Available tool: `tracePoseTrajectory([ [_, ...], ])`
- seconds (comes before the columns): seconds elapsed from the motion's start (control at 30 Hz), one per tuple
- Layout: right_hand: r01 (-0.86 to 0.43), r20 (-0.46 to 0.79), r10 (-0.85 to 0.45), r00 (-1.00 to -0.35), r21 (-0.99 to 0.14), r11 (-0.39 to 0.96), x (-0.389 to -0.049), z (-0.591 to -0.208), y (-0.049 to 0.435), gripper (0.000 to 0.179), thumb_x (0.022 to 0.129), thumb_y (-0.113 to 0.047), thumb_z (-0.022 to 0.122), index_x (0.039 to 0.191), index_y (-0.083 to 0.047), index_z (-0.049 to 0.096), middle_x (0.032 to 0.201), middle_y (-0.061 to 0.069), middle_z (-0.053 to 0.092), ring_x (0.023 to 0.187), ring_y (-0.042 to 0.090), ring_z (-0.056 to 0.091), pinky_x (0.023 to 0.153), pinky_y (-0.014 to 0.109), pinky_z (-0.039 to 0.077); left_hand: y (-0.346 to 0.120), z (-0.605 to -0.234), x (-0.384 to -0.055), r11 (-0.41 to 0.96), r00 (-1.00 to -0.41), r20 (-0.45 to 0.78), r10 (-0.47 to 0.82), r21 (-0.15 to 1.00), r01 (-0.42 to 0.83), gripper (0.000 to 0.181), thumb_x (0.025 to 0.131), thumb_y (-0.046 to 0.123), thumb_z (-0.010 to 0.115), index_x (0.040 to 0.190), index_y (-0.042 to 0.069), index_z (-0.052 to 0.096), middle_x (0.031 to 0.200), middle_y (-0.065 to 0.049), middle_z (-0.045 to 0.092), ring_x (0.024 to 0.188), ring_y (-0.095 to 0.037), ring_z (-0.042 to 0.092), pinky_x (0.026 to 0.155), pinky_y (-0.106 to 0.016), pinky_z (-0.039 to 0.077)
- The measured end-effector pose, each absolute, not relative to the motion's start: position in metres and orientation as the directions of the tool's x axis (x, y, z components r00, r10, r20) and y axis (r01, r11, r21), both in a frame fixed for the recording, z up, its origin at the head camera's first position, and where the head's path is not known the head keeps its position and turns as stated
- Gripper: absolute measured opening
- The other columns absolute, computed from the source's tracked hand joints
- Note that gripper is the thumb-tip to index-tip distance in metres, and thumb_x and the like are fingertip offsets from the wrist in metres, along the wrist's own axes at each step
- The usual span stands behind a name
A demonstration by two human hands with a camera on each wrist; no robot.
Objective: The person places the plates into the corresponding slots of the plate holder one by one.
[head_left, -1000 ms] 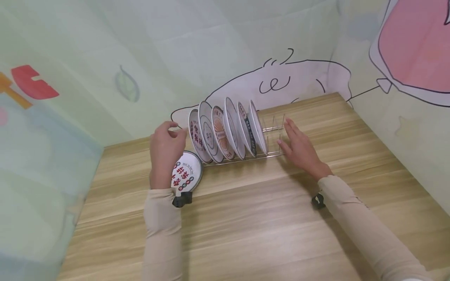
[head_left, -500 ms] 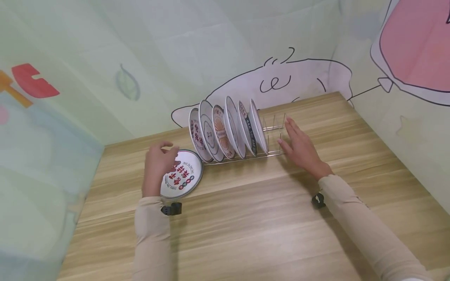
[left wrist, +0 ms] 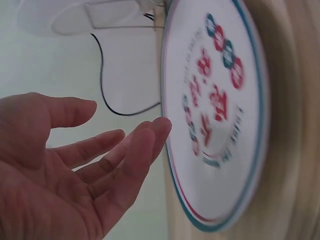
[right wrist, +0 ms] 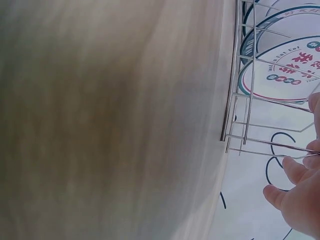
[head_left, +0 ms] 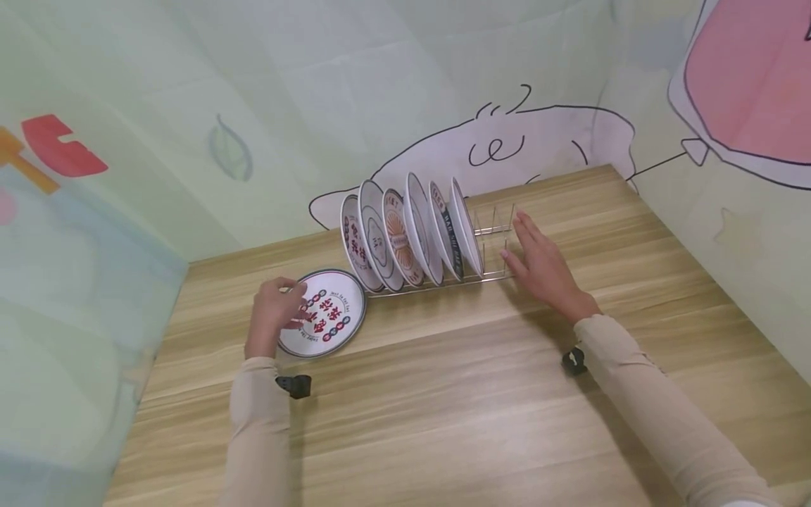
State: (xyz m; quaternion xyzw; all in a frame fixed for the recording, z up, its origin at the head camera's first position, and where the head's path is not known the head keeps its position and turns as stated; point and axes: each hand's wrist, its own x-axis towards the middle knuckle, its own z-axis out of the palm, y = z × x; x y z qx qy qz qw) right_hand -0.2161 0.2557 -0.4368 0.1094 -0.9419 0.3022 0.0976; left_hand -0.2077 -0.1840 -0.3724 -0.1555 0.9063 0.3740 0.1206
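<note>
A white plate (head_left: 332,306) with red characters and a dark rim lies flat on the table. My left hand (head_left: 277,310) hovers over its left side, and in the left wrist view the loosely bent fingers (left wrist: 145,145) hold nothing, their tips near the plate's face. Several patterned plates (head_left: 465,229) stand upright in a row in a metal wire dish rack (head_left: 497,277). At the rack's right end is my right hand (head_left: 545,271), fingers straight and thumb apart, fingertips right at the end wires. Only part of that hand (right wrist: 305,195) shows in the right wrist view.
The wood-grain table (head_left: 443,408) carries the rack near its back edge, with bare slots at the rack's right end. Behind stands a pale printed cloth backdrop (head_left: 304,105). The flat plate lies close to the rack's left end.
My left hand has moved left and down from beside the leftmost racked plate to over the flat plate, uncovering more of it. The right hand has stayed at the rack's end.
</note>
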Motion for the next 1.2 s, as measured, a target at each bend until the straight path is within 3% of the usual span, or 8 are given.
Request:
tracePoseTrajectory([
  [0.33, -0.279, 0.265, -0.153, -0.952, -0.545, 0.791, -0.217, -0.439, 0.257, 0.070, 0.104, -0.030, 0.051, 0.156, 0.003, 0.020, 0.166, 0.019, 0.014, 0.150, 0.045, 0.024, 0.121, 0.060, 0.023, -0.213, -0.392, -0.207, 0.620, -0.889, -0.396, -0.230, 0.644, -0.448, 0.063, 0.107, 0.041, 0.030, 0.147, -0.007, 0.036, 0.128, -0.031, 0.059, 0.088, -0.028, 0.072, 0.077, -0.035, 0.062],
  [0.57, -0.269, 0.252, -0.150, -0.956, -0.548, 0.792, -0.217, -0.438, 0.257, 0.070, 0.104, -0.030, 0.051, 0.156, 0.003, 0.019, 0.167, 0.019, 0.013, 0.150, 0.044, 0.023, 0.121, 0.060, 0.022, -0.229, -0.397, -0.206, 0.616, -0.873, -0.398, -0.283, 0.622, -0.483, 0.064, 0.107, 0.042, 0.027, 0.148, -0.007, 0.036, 0.118, -0.026, 0.063, 0.073, -0.016, 0.069, 0.067, -0.031, 0.062],
  [0.7, -0.267, 0.251, -0.148, -0.957, -0.550, 0.792, -0.217, -0.438, 0.257, 0.070, 0.103, -0.029, 0.052, 0.156, 0.003, 0.019, 0.167, 0.019, 0.013, 0.150, 0.045, 0.023, 0.121, 0.060, 0.022, -0.234, -0.398, -0.206, 0.603, -0.864, -0.396, -0.312, 0.620, -0.502, 0.065, 0.107, 0.044, 0.027, 0.151, -0.004, 0.034, 0.117, -0.024, 0.063, 0.070, -0.014, 0.068, 0.067, -0.031, 0.062],
  [1.0, -0.271, 0.256, -0.151, -0.955, -0.544, 0.794, -0.218, -0.437, 0.257, 0.070, 0.103, -0.028, 0.052, 0.156, 0.003, 0.019, 0.166, 0.020, 0.013, 0.150, 0.045, 0.023, 0.121, 0.060, 0.023, -0.250, -0.398, -0.206, 0.589, -0.868, -0.388, -0.311, 0.638, -0.496, 0.069, 0.107, 0.044, 0.025, 0.151, -0.009, 0.030, 0.131, -0.034, 0.058, 0.077, -0.017, 0.070, 0.075, -0.035, 0.063],
  [1.2, -0.267, 0.257, -0.145, -0.956, -0.546, 0.794, -0.217, -0.438, 0.257, 0.070, 0.103, -0.027, 0.053, 0.156, 0.003, 0.019, 0.166, 0.021, 0.014, 0.150, 0.045, 0.023, 0.121, 0.060, 0.023, -0.254, -0.404, -0.207, 0.628, -0.872, -0.380, -0.307, 0.608, -0.486, 0.068, 0.106, 0.042, 0.028, 0.146, -0.012, 0.036, 0.118, -0.032, 0.063, 0.072, -0.015, 0.068, 0.071, -0.033, 0.063],
])
